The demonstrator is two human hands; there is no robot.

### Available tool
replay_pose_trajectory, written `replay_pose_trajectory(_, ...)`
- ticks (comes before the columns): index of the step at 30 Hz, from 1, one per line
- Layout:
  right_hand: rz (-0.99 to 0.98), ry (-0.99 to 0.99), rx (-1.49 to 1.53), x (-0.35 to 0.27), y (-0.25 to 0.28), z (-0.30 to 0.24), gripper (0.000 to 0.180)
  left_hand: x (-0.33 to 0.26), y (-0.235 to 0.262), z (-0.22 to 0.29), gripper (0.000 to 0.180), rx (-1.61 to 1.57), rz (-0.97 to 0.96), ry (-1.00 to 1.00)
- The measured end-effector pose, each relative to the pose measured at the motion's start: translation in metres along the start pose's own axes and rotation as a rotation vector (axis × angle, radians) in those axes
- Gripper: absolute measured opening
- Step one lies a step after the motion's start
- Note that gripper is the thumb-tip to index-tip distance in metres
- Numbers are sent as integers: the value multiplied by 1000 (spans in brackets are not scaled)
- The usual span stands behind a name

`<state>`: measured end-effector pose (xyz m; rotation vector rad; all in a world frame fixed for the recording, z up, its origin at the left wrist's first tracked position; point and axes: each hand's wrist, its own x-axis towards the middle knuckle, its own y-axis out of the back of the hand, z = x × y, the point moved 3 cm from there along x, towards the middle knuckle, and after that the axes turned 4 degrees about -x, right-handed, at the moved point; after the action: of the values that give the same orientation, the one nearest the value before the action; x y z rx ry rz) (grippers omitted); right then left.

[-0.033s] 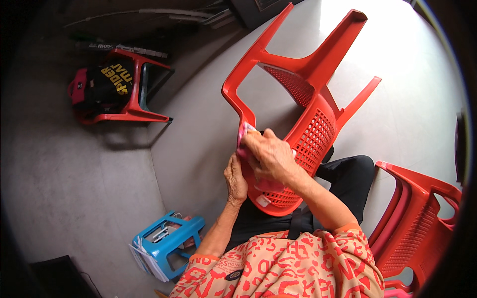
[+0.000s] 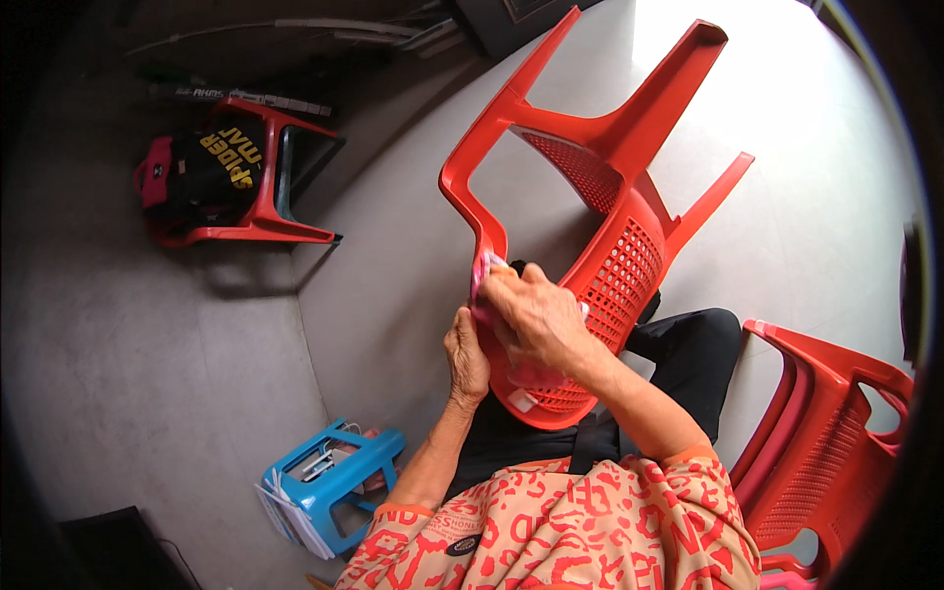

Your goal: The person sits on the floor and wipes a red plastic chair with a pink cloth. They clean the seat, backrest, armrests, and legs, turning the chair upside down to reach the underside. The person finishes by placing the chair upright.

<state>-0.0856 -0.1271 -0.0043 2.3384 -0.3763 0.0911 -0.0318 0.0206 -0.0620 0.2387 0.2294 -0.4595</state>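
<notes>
A red plastic armchair (image 2: 629, 258) lies tipped across my lap, its legs pointing up and away from me and its latticed backrest nearest my body. My right hand (image 2: 541, 317) is closed on a pink and white cloth (image 2: 484, 267), pressing it against the armrest where it meets the backrest. Part of the cloth hangs below the palm over the backrest. Just to the left, my left hand (image 2: 466, 359) is wrapped round the chair's left edge; its fingertips are hidden behind the plastic. A small white patch (image 2: 523, 400) shows near the top of the backrest.
Stacked red chairs (image 2: 816, 442) stand close on my right. A blue plastic stool (image 2: 339, 482) holding papers and small items is at lower left. Farther left, another red chair (image 2: 280, 221) carries a black and pink bag (image 2: 211, 172). A dark flat object (image 2: 123, 546) sits at bottom left.
My right hand and the cloth have shifted very slightly toward me along the chair's edge. My left hand holds the same place.
</notes>
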Motion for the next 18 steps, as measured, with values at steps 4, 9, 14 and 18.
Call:
replay_pose_trajectory(4, -9, 53, -22, -25, 7, -11, 30, 29, -19, 24, 59, -325, -337, 64)
replay_pose_trajectory(9, -52, -39, 46, -21, 15, 4, 34, 36, -27, 38, 60, -64, -212, 49)
replay_pose_trajectory(14, -49, -82, 88, 14, 29, 29, 26, 25, -34, 51, 52, -6, -257, -92)
replay_pose_trajectory(18, -242, -90, 147, 39, 36, 54, 25, 20, -34, 46, 49, -48, -269, -20)
